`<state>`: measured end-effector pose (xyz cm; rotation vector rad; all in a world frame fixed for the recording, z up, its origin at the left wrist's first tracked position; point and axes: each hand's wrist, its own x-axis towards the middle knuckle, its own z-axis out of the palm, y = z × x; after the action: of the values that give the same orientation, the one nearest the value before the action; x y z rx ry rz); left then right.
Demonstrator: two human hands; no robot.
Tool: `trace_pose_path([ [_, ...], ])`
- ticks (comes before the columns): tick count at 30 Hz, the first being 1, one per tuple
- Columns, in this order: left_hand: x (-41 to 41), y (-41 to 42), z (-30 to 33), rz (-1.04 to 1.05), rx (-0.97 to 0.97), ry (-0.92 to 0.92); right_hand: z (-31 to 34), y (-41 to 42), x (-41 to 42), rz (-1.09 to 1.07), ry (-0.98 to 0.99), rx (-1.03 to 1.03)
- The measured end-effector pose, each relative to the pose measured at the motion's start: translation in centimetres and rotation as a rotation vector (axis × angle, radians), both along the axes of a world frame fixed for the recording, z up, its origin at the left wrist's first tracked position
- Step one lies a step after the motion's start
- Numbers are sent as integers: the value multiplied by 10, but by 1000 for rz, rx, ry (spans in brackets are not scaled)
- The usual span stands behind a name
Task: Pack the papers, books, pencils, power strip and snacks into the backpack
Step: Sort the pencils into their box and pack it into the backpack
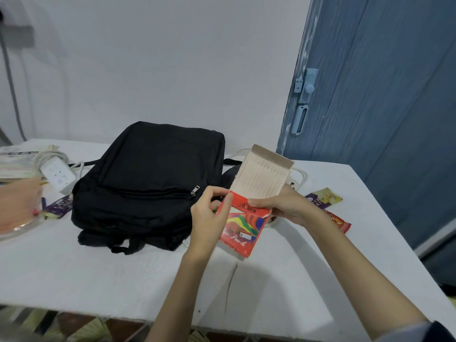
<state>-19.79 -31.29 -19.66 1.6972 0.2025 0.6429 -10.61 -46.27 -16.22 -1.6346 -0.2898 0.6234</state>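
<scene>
Right now the left hand (209, 218) pinches the left edge of the red colour-pencil box (244, 225), thumb and fingers curled at its mouth, while the right hand (283, 206) grips the opposite side, thumb laid across the red band at the top; the two hold the box tilted up off the tabletop (98, 272) between them. Its lid flap (261, 174) stands open and folded back, showing the pale inside, and that split grip looks meant to steady the carton so the flap can be tucked shut before packing. Whether the pencils are all inside I cannot tell. Just beyond the hands, the black backpack (153, 183) lies flat with its zips closed, so it will likely need opening before anything goes in. Behind and beside the right hand, snack packets (323, 198) rest on the tabletop, a purple-and-yellow one and a red one partly hidden by the wrist, with a white cable (302, 172) looping near the backpack's far corner. Off to the left sit the white power strip (58, 176) with its coiled cord, another purple snack packet (59, 204), and a stack of papers and books (14, 161) at the edge of view. A blurred pinkish shape at the far left is unclear. By my reading, nothing is packed yet.
</scene>
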Motion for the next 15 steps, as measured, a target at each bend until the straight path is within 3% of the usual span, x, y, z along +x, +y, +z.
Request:
trace_pose_path([
  [3,1,3,0,-59,-173,86,-3,3,-6,24,21,-17],
  [9,-1,3,0,-71,-206,75,11,-4,3,-189,-126,120],
  [13,-4,1,4,-29,-260,55,5,3,-5,-69,-117,-14],
  [15,-6,6,4,-103,-264,68,2,7,-9,-35,-103,-47],
])
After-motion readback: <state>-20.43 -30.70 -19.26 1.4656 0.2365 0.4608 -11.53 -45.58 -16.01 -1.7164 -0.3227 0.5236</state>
